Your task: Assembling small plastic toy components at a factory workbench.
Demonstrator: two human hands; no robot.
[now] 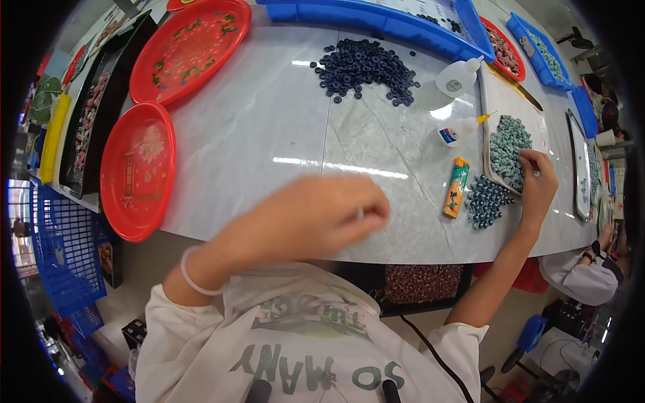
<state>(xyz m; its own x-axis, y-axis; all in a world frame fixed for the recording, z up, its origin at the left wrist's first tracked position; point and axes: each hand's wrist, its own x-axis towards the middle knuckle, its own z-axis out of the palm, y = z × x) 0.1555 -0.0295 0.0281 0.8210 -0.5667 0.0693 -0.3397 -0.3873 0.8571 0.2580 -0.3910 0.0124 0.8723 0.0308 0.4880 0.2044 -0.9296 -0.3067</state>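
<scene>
My left hand [329,213] hovers over the near middle of the table, blurred, with its fingers curled together. A small pale spot shows between them, too smeared to name. At the right, my right hand [539,180] has its fingers bent in a pinch at the edge of a pile of mottled green beads [508,144]. What the fingertips hold is hidden. Those beads lie in a white tray [494,87]. Beside it, on the table, is a smaller heap of dark blue-green beads [486,201]. An orange and green packet [456,188] lies left of that heap.
Dark ring-shaped beads [369,67] are heaped at the back of the grey table. Two white squeeze bottles [459,77] are near the tray; one has a yellow needle tip. Red plates [138,171] line the left, a blue tray [376,25] the far edge. Another person's sleeve [578,275] shows at right.
</scene>
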